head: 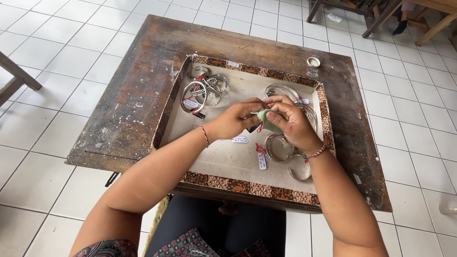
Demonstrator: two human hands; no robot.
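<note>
Both hands raised over the tray (320, 100). Left hand (233, 120) pinching something small, hidden, fingers closed at the tips. Right hand (295, 124) wrapped around a soft pale-green cloth (267, 122), fingers curled shut on it. Shiny round metal bangles (280, 148) with paper tags (262, 161) on beige lining, patterned brown border. Worn, scratched wooden desk (143, 81), white tiled floor (62, 52).

Both forearms angled inward, left hand (235, 119) and right hand (293, 124) fingertip to fingertip, grips pinched
</note>
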